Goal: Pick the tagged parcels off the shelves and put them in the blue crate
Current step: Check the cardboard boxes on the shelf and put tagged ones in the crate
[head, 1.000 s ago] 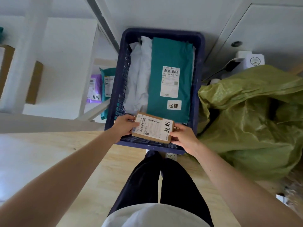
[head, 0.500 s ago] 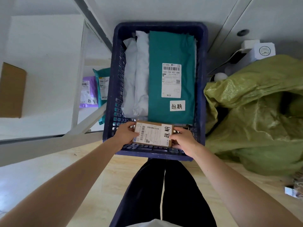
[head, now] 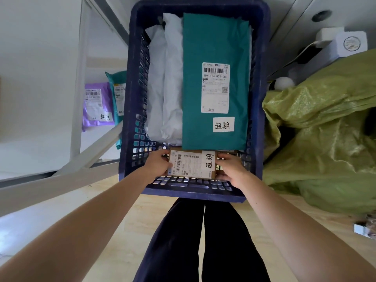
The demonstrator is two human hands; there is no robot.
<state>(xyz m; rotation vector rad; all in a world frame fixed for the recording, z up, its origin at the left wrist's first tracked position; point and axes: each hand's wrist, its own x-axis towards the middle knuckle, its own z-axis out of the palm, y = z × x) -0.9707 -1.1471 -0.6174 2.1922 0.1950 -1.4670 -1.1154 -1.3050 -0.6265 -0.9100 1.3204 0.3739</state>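
Cardboard parcel (head: 191, 164), tagged and labelled, sits inside the near end of the blue crate (head: 262, 98), gripped at its ends by the left hand (head: 157, 165) and right hand (head: 231, 169), touching a teal mailer (head: 215, 47).

We see the crate (head: 262, 98) nearly full: a teal bag (head: 215, 47) and white bags (head: 166, 88) fill its floor, leaving only a narrow strip by the near wall, taken by the box (head: 191, 165). A green sack (head: 325, 129) crowds its right side, shelf posts (head: 78, 78) its left.
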